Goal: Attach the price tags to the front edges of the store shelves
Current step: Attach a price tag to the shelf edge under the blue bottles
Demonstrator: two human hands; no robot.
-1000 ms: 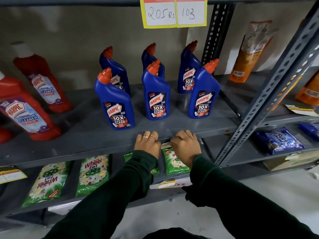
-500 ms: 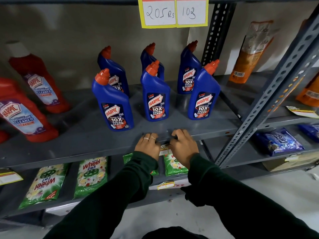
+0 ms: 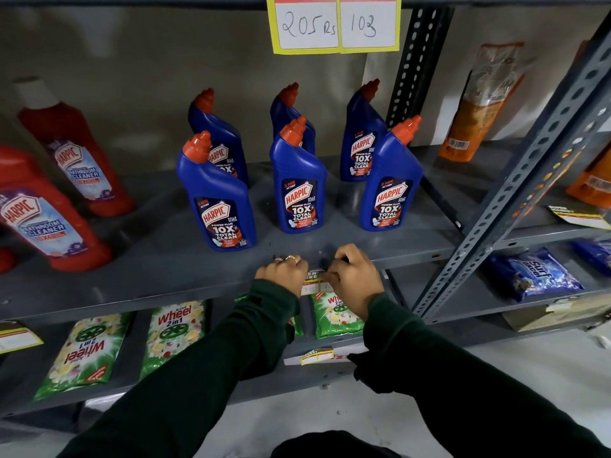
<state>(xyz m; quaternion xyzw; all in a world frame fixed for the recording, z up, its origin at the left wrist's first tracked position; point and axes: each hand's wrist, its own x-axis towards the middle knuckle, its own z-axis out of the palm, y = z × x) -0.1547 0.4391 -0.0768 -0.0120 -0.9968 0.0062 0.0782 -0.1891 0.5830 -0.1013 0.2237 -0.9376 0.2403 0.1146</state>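
Price tag (image 3: 314,281) sits at frame centre, on the front edge of the middle shelf (image 3: 132,292), just below the blue Harpic bottles (image 3: 297,190). Left hand (image 3: 283,272) curls closed over the tag's left end, right hand (image 3: 355,276) pinches its right end. Best move, I'd say: keep it level, press firmly along the lip.

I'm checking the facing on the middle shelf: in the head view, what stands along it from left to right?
Red Harpic bathroom cleaner bottles → blue Harpic bottles → orange pouch.
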